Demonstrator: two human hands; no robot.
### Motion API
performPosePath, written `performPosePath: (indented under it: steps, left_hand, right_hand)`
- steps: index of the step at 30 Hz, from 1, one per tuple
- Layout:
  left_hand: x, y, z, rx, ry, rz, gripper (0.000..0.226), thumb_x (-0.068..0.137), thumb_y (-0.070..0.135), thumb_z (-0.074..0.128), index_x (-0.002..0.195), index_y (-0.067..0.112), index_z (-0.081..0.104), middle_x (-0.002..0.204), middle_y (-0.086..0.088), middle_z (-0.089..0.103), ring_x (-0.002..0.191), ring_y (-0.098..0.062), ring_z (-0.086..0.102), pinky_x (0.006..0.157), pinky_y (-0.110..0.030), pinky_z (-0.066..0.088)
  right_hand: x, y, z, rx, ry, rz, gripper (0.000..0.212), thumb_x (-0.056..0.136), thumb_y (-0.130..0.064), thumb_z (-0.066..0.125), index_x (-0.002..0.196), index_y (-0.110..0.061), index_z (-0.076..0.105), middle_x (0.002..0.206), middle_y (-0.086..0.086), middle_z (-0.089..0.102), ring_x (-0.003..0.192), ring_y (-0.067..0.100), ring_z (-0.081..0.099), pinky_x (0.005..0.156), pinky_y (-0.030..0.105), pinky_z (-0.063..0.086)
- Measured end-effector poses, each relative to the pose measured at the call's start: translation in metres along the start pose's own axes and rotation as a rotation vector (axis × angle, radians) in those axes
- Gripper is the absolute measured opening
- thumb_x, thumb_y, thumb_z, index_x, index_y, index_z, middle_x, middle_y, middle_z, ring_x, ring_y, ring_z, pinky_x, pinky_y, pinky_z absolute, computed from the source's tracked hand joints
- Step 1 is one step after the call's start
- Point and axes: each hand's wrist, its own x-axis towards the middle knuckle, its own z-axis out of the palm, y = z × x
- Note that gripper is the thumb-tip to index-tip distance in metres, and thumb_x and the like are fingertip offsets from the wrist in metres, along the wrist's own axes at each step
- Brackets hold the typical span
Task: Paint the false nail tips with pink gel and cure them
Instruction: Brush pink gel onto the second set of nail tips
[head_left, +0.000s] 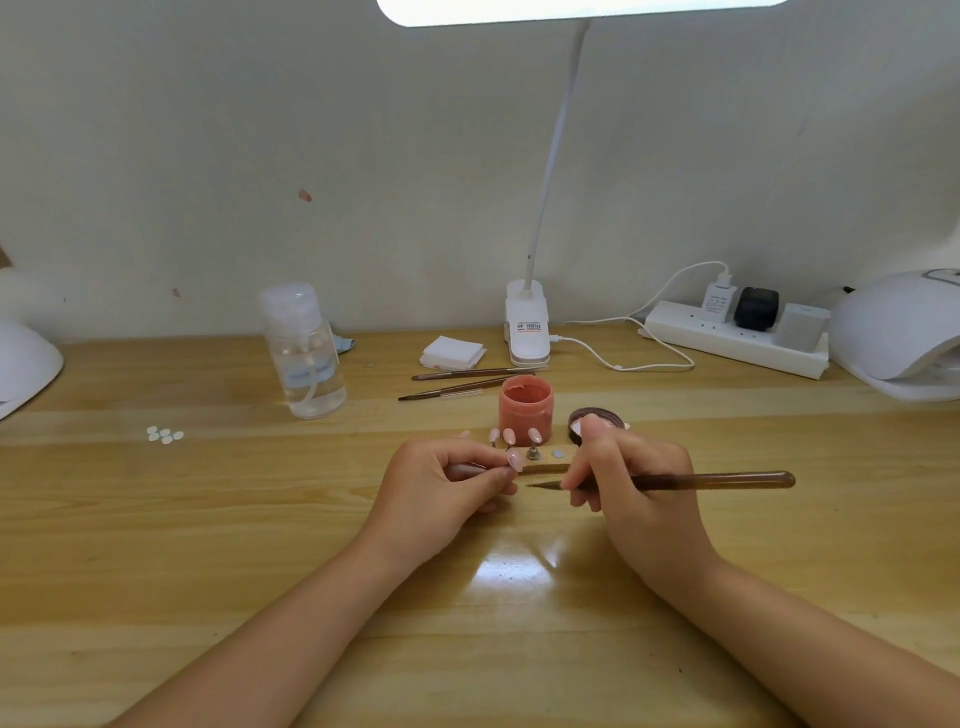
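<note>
My left hand (447, 480) pinches a false nail tip (515, 460) on its small stand, just in front of the wooden holder (550, 462). Three more pale pink tips (511, 435) stand upright on that holder. My right hand (631, 475) grips a brown brush (717, 480) like a pen, its bristle end pointing left, a short gap from the held tip. Behind the holder stands the open jar of pink gel (525, 410), with its dark lid (595, 417) lying to its right.
A white curing lamp (898, 335) sits at the far right, another white lamp edge (23, 364) at the far left. A clear pump bottle (306, 353), two spare brushes (467, 379), wipes (451, 351), a clip lamp base (527, 327), a power strip (737, 338) and loose tips (165, 434) lie around.
</note>
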Motion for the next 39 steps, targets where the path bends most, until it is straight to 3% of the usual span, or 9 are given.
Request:
performPosePath:
  steps: [3, 7, 10, 15, 22, 29, 34, 37, 39]
  left_hand:
    - [0.0003, 0.0008, -0.0006, -0.020, -0.006, -0.007, 0.035, 0.076, -0.002, 0.069, 0.063, 0.031, 0.072, 0.063, 0.002, 0.071, 0.067, -0.006, 0.069, 0.056, -0.013, 0.051]
    - [0.0009, 0.0010, -0.0009, -0.024, -0.005, -0.004, 0.033, 0.075, -0.001, 0.069, 0.066, 0.031, 0.072, 0.064, 0.003, 0.071, 0.067, -0.005, 0.068, 0.056, -0.013, 0.050]
    - [0.0010, 0.0010, -0.0004, -0.030, -0.004, -0.004, 0.033, 0.075, 0.001, 0.070, 0.063, 0.031, 0.072, 0.064, 0.003, 0.071, 0.068, -0.005, 0.069, 0.056, -0.013, 0.051]
    - [0.0010, 0.0009, -0.0011, -0.015, 0.001, 0.012, 0.039, 0.075, -0.001, 0.070, 0.060, 0.035, 0.072, 0.065, 0.004, 0.072, 0.068, -0.007, 0.069, 0.058, -0.013, 0.051]
    - [0.0001, 0.0019, -0.0013, -0.013, -0.010, 0.031, 0.036, 0.076, -0.003, 0.068, 0.065, 0.030, 0.072, 0.067, 0.004, 0.072, 0.070, -0.008, 0.069, 0.057, -0.013, 0.050]
    - [0.0004, 0.0005, -0.0007, -0.014, -0.004, 0.021, 0.026, 0.075, -0.004, 0.069, 0.068, 0.021, 0.072, 0.065, 0.005, 0.071, 0.072, -0.009, 0.069, 0.059, -0.013, 0.050]
    - [0.0006, 0.0000, -0.0012, -0.001, -0.015, 0.017, 0.022, 0.075, -0.002, 0.069, 0.071, 0.020, 0.073, 0.065, 0.006, 0.070, 0.071, -0.010, 0.069, 0.059, -0.014, 0.050]
    - [0.0004, 0.0002, -0.0009, 0.005, -0.011, 0.020, 0.023, 0.075, -0.002, 0.069, 0.071, 0.020, 0.073, 0.067, 0.005, 0.070, 0.070, -0.011, 0.069, 0.058, -0.015, 0.051]
    - [0.0004, -0.0002, -0.0008, 0.013, 0.001, 0.020, 0.024, 0.075, -0.003, 0.069, 0.070, 0.020, 0.073, 0.066, 0.004, 0.070, 0.069, -0.011, 0.068, 0.057, -0.015, 0.051]
  right_hand:
    - [0.0014, 0.0001, -0.0013, 0.018, 0.008, 0.007, 0.037, 0.087, -0.032, 0.040, 0.054, -0.027, 0.057, 0.049, -0.003, 0.055, 0.049, 0.004, 0.052, 0.051, 0.016, 0.040]
    - [0.0051, -0.0002, 0.0005, -0.047, -0.035, -0.006, 0.034, 0.090, -0.031, 0.038, 0.062, -0.025, 0.056, 0.055, -0.010, 0.052, 0.056, 0.005, 0.053, 0.054, 0.017, 0.041]
    - [0.0039, -0.0001, 0.0015, -0.069, -0.053, -0.010, 0.039, 0.090, -0.033, 0.038, 0.060, -0.018, 0.060, 0.054, -0.006, 0.055, 0.054, 0.007, 0.054, 0.053, 0.023, 0.043]
    - [0.0004, -0.0009, 0.0001, 0.042, -0.005, 0.038, 0.041, 0.087, -0.035, 0.040, 0.051, -0.026, 0.057, 0.045, -0.007, 0.051, 0.045, 0.003, 0.050, 0.050, 0.013, 0.038]
    - [0.0039, -0.0006, 0.0020, -0.088, -0.020, -0.040, 0.042, 0.090, -0.030, 0.040, 0.060, -0.011, 0.063, 0.054, -0.006, 0.056, 0.053, 0.007, 0.053, 0.051, 0.022, 0.043]
    - [0.0002, 0.0004, 0.0002, -0.008, -0.010, -0.010, 0.040, 0.089, -0.031, 0.039, 0.052, -0.028, 0.055, 0.045, -0.009, 0.050, 0.045, 0.001, 0.050, 0.049, 0.010, 0.037]
    - [0.0043, -0.0010, 0.0023, -0.103, -0.024, -0.073, 0.037, 0.091, -0.028, 0.039, 0.060, -0.020, 0.057, 0.054, -0.015, 0.050, 0.053, 0.004, 0.050, 0.053, 0.016, 0.039]
    - [0.0030, 0.0000, 0.0026, -0.100, -0.041, -0.083, 0.041, 0.090, -0.029, 0.041, 0.058, -0.013, 0.062, 0.052, -0.004, 0.056, 0.051, 0.007, 0.052, 0.050, 0.022, 0.042]
    - [0.0005, 0.0004, 0.0014, -0.048, -0.039, -0.065, 0.042, 0.090, -0.029, 0.040, 0.054, -0.017, 0.059, 0.047, -0.004, 0.054, 0.046, 0.003, 0.052, 0.048, 0.017, 0.041]
